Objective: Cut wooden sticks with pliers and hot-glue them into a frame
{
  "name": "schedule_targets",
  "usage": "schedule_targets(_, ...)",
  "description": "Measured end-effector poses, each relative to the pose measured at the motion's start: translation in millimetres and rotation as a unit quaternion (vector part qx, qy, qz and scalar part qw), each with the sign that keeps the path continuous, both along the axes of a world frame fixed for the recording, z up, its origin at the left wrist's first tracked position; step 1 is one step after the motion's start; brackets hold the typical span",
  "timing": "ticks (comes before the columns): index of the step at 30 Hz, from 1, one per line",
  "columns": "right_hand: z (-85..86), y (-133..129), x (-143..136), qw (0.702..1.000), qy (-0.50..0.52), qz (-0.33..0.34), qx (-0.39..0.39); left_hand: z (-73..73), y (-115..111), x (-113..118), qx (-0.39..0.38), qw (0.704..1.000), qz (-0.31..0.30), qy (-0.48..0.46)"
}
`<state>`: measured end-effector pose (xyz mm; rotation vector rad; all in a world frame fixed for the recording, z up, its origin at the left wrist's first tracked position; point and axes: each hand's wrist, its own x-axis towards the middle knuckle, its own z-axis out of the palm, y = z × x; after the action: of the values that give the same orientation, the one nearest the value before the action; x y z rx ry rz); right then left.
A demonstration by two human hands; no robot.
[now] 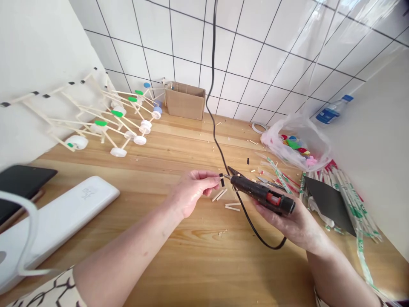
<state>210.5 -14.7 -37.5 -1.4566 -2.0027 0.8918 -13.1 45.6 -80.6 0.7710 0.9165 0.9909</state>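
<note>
My right hand [298,224] is wrapped round a black hot glue gun [255,192], its nozzle pointing left. In front of the nozzle, my left hand [194,189] has thumb and forefinger pinched on a small black piece [223,182]. The nozzle tip is right at this piece; whether they touch, I cannot tell. A pale band crosses the piece, too small to make out. Below the fingers, short wooden sticks [219,195] lie on the wooden table [191,264]. From the glue gun a black cord [213,85] loops over the table and runs up out of view.
At the left stand several stick-built models with white wheels [118,152]. A cardboard box [185,101] is against the tiled wall. A white power bank [73,217] lies near my left arm. On the right are a plastic bag [271,143], black sheet [330,204], wrapped sticks [348,192] and a bottle [332,111].
</note>
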Motion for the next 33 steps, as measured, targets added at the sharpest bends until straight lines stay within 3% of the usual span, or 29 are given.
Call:
schedule_targets(19, 0.1, 0.0, -4.0, 0.998, -0.064, -0.003, 0.000, 1.5, -1.4, -1.3, -0.010, 1.000, 0.011, 0.020)
schedule_targets(33, 0.7, -0.7, -5.9, 0.999, -0.049, 0.005, -0.014, 5.2, -2.0, 0.5, -0.005, 0.999, 0.012, 0.032)
